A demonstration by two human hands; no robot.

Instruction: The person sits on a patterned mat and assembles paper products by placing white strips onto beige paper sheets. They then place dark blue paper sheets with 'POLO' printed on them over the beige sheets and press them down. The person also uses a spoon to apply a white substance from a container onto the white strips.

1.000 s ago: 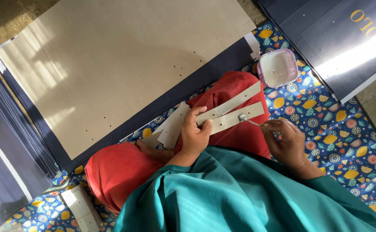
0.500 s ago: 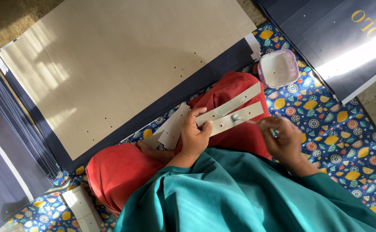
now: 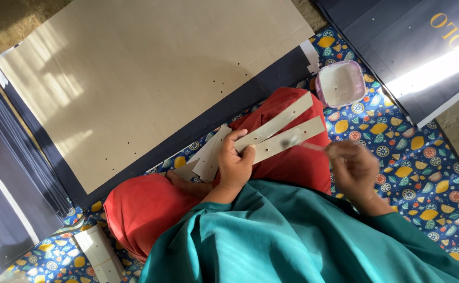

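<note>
Two hands, one white tub, one large brown board.

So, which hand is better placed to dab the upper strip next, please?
Probably the right hand: it is free beside the cardboard strips and nearest the small white tub, though it is blurred. The left hand is busy gripping the strips.

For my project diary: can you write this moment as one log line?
left hand: holds cardboard strips | right hand: blurred, at strips | small tub: beside knee

Bright slanting sunlight, glare upper right, right hand motion-blurred
</note>
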